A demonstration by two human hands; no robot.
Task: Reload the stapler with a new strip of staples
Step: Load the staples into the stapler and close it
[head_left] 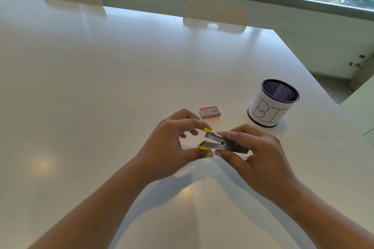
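Observation:
A small metal stapler (221, 143) with yellow ends is held a little above the white table (121, 87), between both hands. Its two metal arms are spread apart at the left end. My left hand (172, 147) pinches the yellow tips there, thumb below and fingers above. My right hand (255, 153) grips the stapler's rear end, thumb underneath and fingers over the top. A small red and white staple box (209, 112) lies shut on the table just beyond my hands. No loose staple strip is visible.
A black mesh cup (272, 103) wrapped in white paper with handwritten letters stands to the right of the box. Two cream chairs (215, 15) sit at the table's far edge under a window. The table's right edge runs close past the cup.

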